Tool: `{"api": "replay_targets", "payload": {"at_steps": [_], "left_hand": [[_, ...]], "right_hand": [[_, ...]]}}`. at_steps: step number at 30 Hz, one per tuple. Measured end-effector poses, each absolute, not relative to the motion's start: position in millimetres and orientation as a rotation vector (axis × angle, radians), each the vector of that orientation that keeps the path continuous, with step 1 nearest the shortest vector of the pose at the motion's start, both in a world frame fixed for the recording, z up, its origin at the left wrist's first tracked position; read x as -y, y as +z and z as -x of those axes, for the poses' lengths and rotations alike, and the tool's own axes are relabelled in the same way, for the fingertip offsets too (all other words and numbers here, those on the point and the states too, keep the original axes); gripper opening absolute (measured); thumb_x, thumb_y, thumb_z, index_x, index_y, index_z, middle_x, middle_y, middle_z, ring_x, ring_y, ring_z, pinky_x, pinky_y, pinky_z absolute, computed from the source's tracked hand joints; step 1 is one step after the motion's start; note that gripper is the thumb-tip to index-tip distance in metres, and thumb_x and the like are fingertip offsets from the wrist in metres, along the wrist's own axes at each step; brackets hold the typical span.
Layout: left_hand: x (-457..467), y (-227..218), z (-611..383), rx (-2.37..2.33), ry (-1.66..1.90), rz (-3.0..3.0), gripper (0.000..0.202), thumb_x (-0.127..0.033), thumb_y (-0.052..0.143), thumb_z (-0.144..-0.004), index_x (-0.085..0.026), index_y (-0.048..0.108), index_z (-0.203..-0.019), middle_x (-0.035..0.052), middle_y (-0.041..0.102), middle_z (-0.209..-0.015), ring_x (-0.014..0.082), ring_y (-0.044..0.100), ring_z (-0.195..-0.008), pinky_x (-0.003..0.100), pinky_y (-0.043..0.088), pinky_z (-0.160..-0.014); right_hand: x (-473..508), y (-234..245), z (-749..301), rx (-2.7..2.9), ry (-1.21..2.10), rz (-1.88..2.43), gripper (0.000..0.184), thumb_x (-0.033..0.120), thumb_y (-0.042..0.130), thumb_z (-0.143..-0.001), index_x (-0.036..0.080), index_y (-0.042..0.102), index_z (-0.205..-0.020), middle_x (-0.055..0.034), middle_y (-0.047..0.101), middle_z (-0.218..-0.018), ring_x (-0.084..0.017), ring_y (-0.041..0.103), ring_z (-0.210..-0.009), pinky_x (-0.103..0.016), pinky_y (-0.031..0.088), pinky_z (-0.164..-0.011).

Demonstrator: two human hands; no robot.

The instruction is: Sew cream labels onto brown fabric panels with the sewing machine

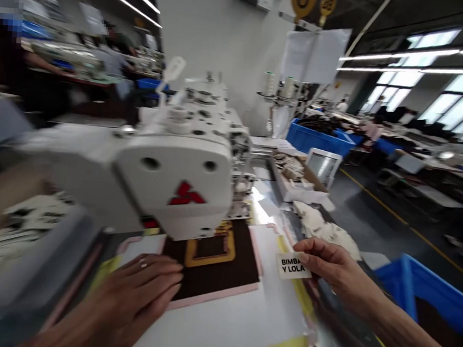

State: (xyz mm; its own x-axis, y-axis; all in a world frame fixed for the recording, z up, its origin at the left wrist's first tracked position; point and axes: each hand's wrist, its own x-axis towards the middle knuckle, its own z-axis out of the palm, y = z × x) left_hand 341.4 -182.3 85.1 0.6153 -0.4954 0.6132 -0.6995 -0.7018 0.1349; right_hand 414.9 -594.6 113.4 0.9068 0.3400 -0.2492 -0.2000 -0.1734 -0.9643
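Note:
My left hand, with a ring on one finger, lies flat with its fingertips on the left edge of a dark brown fabric piece. The fabric lies on a white sheet with pink and yellow tape edging, under the head of a white sewing machine. A yellow-brown rectangular clamp frame rests on the fabric below the machine head. To the right, my right hand pinches a cream label printed "BIMBA Y LOLA" between thumb and fingers, above the sheet's right edge.
More cream pieces lie beyond my right hand, near a cardboard box of similar pieces. A blue bin stands at the right. Another blue crate and thread cones are behind. Printed pieces lie at the left.

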Motion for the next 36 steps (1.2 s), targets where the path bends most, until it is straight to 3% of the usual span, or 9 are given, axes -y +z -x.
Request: {"api": "replay_targets", "payload": {"at_steps": [4,8,14,19,25,31,36], "left_hand": [[177,90,-333,0.877,0.626,-2.567,0.023,-0.016,0.054,-0.105,-0.021,0.075,-0.113,0.0036,0.079,-0.114,0.019,0.074,-0.107,0.032,0.058,-0.1],[178,89,-331,0.818,0.573,-2.586,0.025,-0.019,0.053,-0.107,-0.019,0.076,-0.118,0.0054,0.078,-0.119,0.0215,0.073,-0.11,0.037,0.059,-0.101],[174,90,-332,0.792,0.531,-2.661,0.033,-0.021,0.054,-0.107,-0.019,0.071,-0.134,0.005,0.077,-0.127,0.0236,0.07,-0.121,0.039,0.058,-0.107],[179,91,-335,0.81,0.523,-2.67,0.034,-0.024,0.054,-0.108,-0.021,0.069,-0.137,0.0035,0.074,-0.135,0.0213,0.068,-0.123,0.036,0.052,-0.113],[188,96,-340,0.846,0.525,-2.706,0.031,-0.03,0.052,-0.109,-0.022,0.072,-0.132,0.0013,0.075,-0.133,0.0216,0.072,-0.116,0.038,0.055,-0.108],[188,97,-341,0.888,0.546,-2.695,0.028,-0.028,0.052,-0.11,-0.02,0.073,-0.126,0.0032,0.077,-0.128,0.0221,0.072,-0.115,0.038,0.054,-0.107],[180,101,-338,0.809,0.519,-2.661,0.026,-0.024,0.053,-0.108,-0.02,0.073,-0.124,0.0051,0.077,-0.119,0.0209,0.071,-0.107,0.036,0.054,-0.104]], "right_hand": [[527,104,-447,0.237,0.628,1.637,0.047,0.059,0.085,-0.087,0.018,0.072,-0.106,-0.0003,0.066,-0.082,-0.013,0.061,-0.066,-0.025,0.052,-0.06],[467,99,-475,0.34,0.713,1.724,0.046,0.058,0.079,-0.086,0.017,0.069,-0.103,-0.0015,0.069,-0.08,-0.014,0.065,-0.065,-0.027,0.056,-0.06],[433,99,-489,0.432,0.74,1.857,0.025,0.038,0.076,-0.084,0.017,0.069,-0.095,0.0002,0.066,-0.07,-0.014,0.063,-0.053,-0.026,0.053,-0.051],[430,96,-479,0.488,0.684,1.961,0.004,0.026,0.065,-0.088,0.022,0.064,-0.087,0.0013,0.063,-0.063,-0.017,0.064,-0.053,-0.027,0.051,-0.048],[421,99,-470,0.58,0.535,2.045,0.016,0.016,0.058,-0.083,0.025,0.047,-0.074,0.004,0.052,-0.059,-0.015,0.051,-0.053,-0.028,0.039,-0.049],[430,97,-473,0.613,0.507,2.018,0.01,0.021,0.057,-0.087,0.023,0.056,-0.078,0.0031,0.055,-0.064,-0.015,0.053,-0.057,-0.027,0.041,-0.052],[458,95,-477,0.447,0.583,1.981,0.022,0.041,0.063,-0.096,0.022,0.068,-0.088,0.0014,0.061,-0.066,-0.017,0.061,-0.059,-0.027,0.048,-0.054]]}}
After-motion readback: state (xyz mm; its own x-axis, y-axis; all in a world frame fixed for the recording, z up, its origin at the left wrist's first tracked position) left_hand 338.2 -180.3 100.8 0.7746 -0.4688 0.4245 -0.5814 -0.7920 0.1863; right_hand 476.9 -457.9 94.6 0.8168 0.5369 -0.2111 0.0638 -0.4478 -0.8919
